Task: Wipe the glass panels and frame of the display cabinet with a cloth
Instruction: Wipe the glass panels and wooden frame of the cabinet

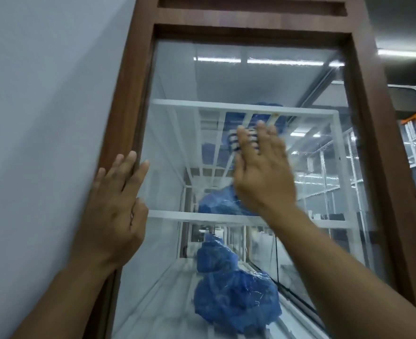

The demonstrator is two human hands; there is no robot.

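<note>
**Pressing a cloth flat against the cabinet glass**

Only a blurred, pale, dark-striped edge of the cloth (236, 141) shows, peeking past the fingertips of the right hand (263, 172). It looks thin, soft and light, best driven under a flat palm rather than pinched. The glass panel (177, 77) beneath it is stiff, slick and breakable, so pressure should be even. That hand is raised, fingers straight and spread, flattened on the pane. The left hand (118, 199), lower and to its left, rests straight-fingered on the wooden frame (128, 94), grasping nothing. Blue plastic bags (236, 297) sit on shelves (177, 214) behind the glass.
</note>
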